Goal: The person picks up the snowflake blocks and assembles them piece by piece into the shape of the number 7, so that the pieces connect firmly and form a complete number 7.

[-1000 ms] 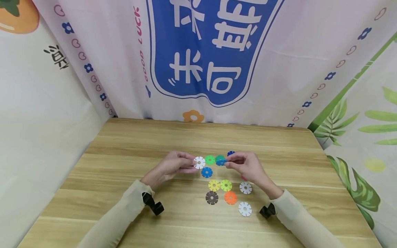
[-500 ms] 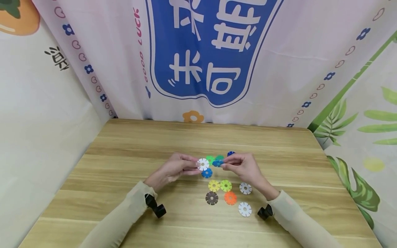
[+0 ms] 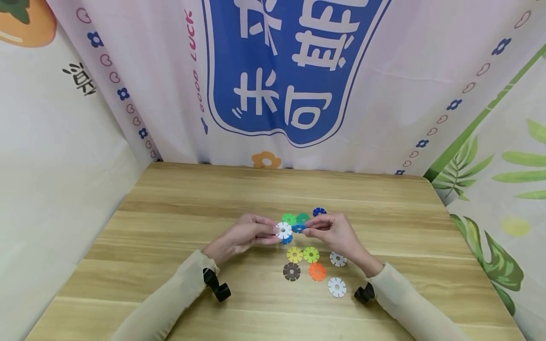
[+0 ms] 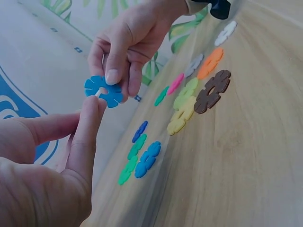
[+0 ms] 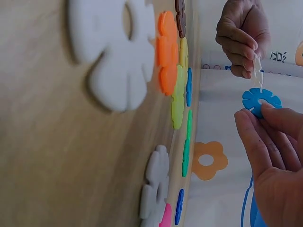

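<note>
Hand (image 3: pixel 248 234) faces hand (image 3: pixel 336 232), pinched white disc (image 3: pixel 287 231) apparently touching pinched blue disc (image 4: pixel 112 95).

Person wears long cream sleeves (image 3: pixel 164 299), plain, lightly creased, ending at the wrists. Left cuff (image 3: pixel 200 259): boxy black unit (image 3: pixel 222 291). Right cuff (image 3: pixel 380 279): similar black block (image 3: pixel 364 294). Left hand (image 3: pixel 245 236), right hand (image 3: pixel 337 233) bare.
</note>
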The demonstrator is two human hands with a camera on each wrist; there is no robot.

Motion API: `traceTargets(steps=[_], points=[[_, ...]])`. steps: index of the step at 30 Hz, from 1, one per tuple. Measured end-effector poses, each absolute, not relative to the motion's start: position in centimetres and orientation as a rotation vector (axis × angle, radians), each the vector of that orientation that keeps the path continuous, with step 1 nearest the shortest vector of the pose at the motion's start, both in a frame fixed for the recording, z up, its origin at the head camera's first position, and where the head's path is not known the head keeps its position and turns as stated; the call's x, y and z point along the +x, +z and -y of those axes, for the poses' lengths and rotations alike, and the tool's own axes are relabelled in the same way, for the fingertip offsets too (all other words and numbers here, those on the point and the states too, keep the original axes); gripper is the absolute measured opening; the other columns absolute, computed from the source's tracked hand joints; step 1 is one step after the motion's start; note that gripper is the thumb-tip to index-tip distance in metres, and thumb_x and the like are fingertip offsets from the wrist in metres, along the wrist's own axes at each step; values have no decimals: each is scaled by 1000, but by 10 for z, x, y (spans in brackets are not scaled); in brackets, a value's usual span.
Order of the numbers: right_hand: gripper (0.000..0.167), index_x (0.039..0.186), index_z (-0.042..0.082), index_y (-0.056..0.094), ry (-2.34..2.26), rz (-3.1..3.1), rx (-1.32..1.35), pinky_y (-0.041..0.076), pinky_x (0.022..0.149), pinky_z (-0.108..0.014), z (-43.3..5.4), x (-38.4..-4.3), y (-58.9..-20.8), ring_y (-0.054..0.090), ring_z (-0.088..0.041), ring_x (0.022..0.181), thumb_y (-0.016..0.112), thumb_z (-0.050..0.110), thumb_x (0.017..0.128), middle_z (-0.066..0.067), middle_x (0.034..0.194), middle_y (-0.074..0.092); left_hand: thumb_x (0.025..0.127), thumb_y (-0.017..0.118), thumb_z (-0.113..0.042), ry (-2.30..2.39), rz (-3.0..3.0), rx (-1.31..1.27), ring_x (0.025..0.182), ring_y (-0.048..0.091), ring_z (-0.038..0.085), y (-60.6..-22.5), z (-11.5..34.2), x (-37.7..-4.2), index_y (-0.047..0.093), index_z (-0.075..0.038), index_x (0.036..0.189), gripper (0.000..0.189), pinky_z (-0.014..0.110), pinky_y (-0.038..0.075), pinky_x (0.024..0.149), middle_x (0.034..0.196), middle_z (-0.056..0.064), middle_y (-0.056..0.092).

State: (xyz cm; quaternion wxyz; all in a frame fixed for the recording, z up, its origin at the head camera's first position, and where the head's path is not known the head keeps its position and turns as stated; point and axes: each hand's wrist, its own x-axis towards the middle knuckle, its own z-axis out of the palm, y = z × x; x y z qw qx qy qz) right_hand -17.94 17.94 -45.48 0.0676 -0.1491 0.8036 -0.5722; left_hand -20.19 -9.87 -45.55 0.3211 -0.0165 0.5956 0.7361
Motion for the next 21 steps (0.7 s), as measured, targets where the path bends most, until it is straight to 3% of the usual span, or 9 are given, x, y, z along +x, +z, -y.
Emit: traceTargets(steps=[17, 21], points=[[15, 102, 7, 81, -1716, -2469, -510, 69, 76, -46, -177, -174, -459, 78, -42, 88, 84, 9, 88, -14, 95, 81, 97, 64, 8, 1939, -1548, -56, 80, 79, 19, -458, 94, -200, 59, 16, 130, 35, 28, 68, 85, 97, 17, 76], [13, 101, 6, 81, -1730, -2475, -537, 69, 74, -47, -175, -171, -461, 79, -41, 85, 84, 9, 88, -14, 95, 81, 96, 66, 7, 1928, -1557, -63, 78, 79, 18, -459, 92, -198, 64, 12, 122, 27, 27, 69, 82, 92, 15, 77]])
